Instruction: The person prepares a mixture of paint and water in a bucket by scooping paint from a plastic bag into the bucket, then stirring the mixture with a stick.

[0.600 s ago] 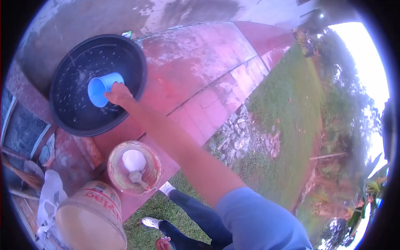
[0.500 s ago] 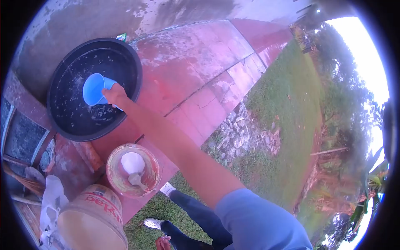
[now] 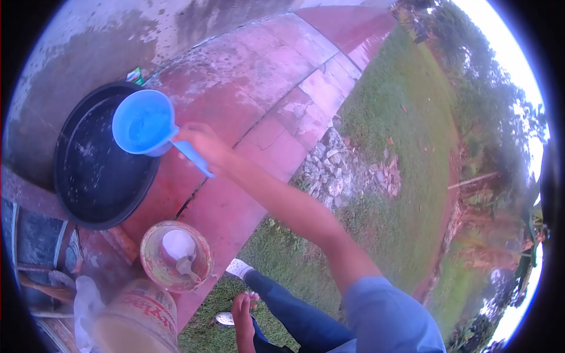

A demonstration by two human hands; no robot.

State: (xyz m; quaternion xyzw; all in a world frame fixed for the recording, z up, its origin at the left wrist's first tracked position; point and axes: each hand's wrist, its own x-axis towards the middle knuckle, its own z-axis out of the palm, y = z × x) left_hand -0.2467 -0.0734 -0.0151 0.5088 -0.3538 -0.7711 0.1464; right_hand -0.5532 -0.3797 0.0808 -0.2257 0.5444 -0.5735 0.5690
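Right hand: My right hand (image 3: 203,143) was clamped on the handle of a blue dipper (image 3: 143,120).
Left hand: My left hand (image 3: 242,306) hung low, well apart from the right; pale stuff showed at its fingertips, but I couldn't tell whether it gripped anything.
Dipper: Smooth, glossy plastic, a round cup with a long straight handle, tilted over the right rim of the basin; its inside looked wet and rippled, its contents hard to make out.
Basin: A wide black basin (image 3: 107,225), rounded, with white flecks over its dark inside; the dipper hid part of it.
Small bucket: A crusty, stained round bucket (image 3: 151,259), holding a smooth white object (image 3: 178,242) and a grayish piece I couldn't identify.
Big bucket: A whitish bucket (image 3: 150,306) with red lettering, blurred and partly cut off by the lower edge.
Ground: Worn, cracked red paving (image 3: 218,115), jagged gray rubble (image 3: 329,167) and short grass (image 3: 388,129).
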